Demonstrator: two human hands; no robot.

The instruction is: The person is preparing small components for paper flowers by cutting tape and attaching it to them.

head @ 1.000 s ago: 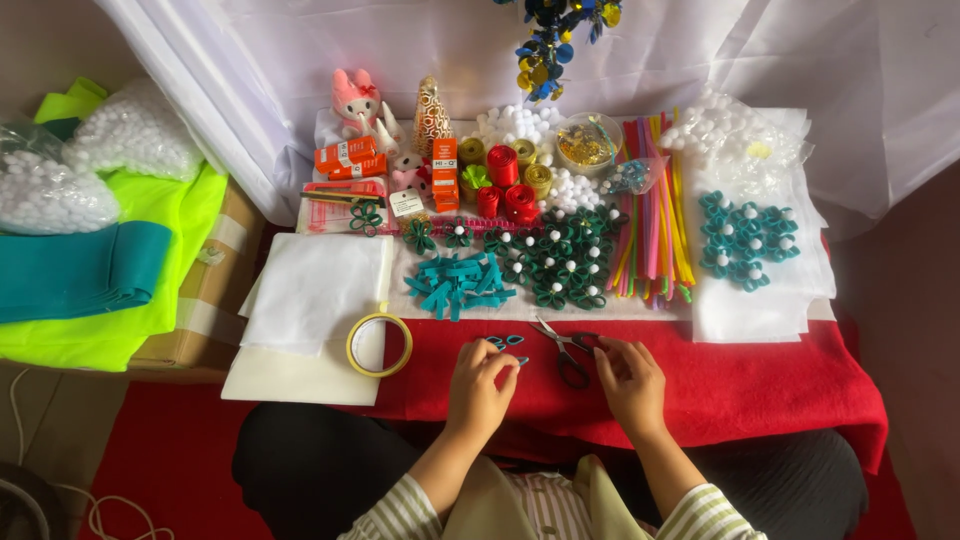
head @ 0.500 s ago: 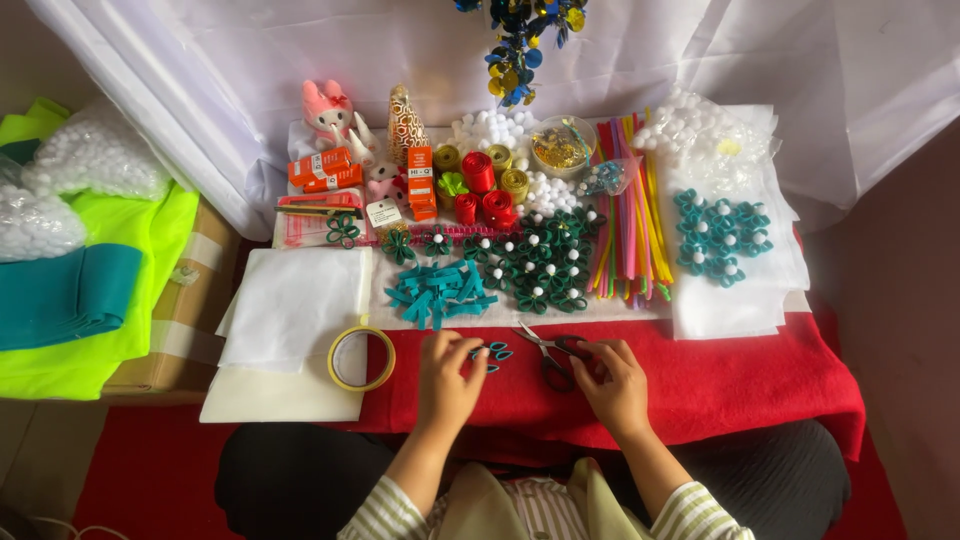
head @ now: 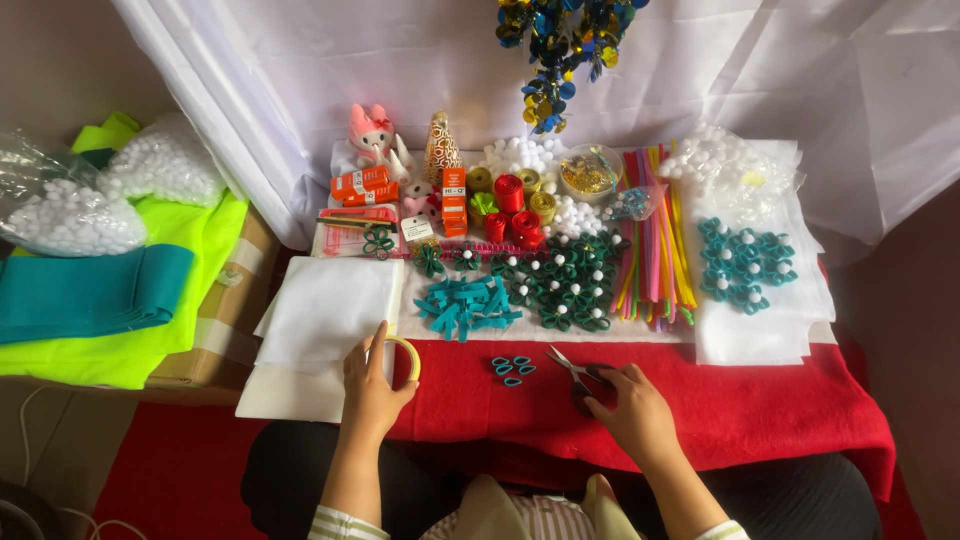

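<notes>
Left hand (head: 372, 392) in the lower left of centre, palm down over a tape roll (head: 403, 356) with a yellowish rim, fingers curled loosely about it at the edge of the white sheets (head: 325, 315); grip half closed, touching the roll rather than lifting it. Right hand (head: 632, 405) lower centre-right, grip closed on the dark handles of the scissors (head: 574, 370), blades slightly parted and pointing toward upper left. Between the two hands, on the red cloth (head: 760, 420) of the worktop, a small cluster of teal loops (head: 512, 368), lying free of both hands. Just above, on the white backing, a heap of teal strips (head: 468, 305) and, to its right, dark green bows with white beads (head: 565, 285). Further right, a bundle of coloured sticks (head: 655, 240), then teal bows with white beads (head: 742, 265). Along the upper middle: orange boxes (head: 362, 185), a pink plush toy (head: 370, 130), ribbon spools (head: 515, 205) in red and yellow, white pompoms (head: 520, 155). At far left, neon yellow-green fabric (head: 150, 320) with folded teal fabric (head: 85, 295) on top, and clear bags of white balls (head: 70, 215).
</notes>
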